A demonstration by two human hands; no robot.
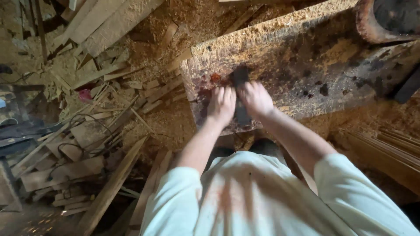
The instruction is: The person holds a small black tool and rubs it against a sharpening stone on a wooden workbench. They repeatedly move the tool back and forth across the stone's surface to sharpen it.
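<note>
Gripping a dark tool (240,94) between both hands' fingers (224,97) on the slab (315,57)

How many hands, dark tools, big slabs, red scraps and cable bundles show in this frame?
Hands: 2, left hand and right hand, both around the tool
Dark tool: 1
Big wooden slab: 1
Red scrap on the floor: 1
Black cable bundle: 1
Total: 6
</note>
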